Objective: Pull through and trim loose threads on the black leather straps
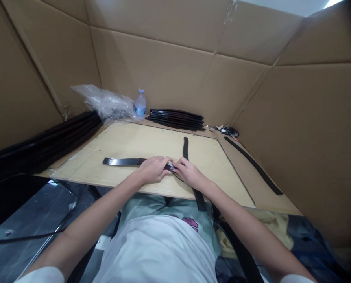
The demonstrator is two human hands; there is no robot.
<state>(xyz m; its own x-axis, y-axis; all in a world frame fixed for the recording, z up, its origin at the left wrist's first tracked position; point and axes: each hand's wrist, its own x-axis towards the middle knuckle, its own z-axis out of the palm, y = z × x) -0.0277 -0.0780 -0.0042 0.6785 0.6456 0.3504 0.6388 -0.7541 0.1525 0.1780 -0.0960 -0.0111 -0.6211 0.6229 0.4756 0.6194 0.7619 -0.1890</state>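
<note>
A black belt [124, 161] lies across the board with its glossy end pointing left. My left hand [155, 169] is closed around it, thumb and fingertips pinching near its right end. From the right, my right hand [190, 171] pinches at a small silvery piece, perhaps a buckle [172, 168], where the fingertips of both hands almost meet. Fingers partly hide this piece. A second black strap [185, 148] runs from the board's middle, passes beneath my right hand and hangs over the front edge.
A stack of black belts [177, 120] lies at the back, beside a water bottle [140, 105] and clear plastic bags [109, 104]. More long black straps [45, 143] are piled at left. One strap [254, 165] lies along the right. Cardboard walls [157, 67] enclose the table.
</note>
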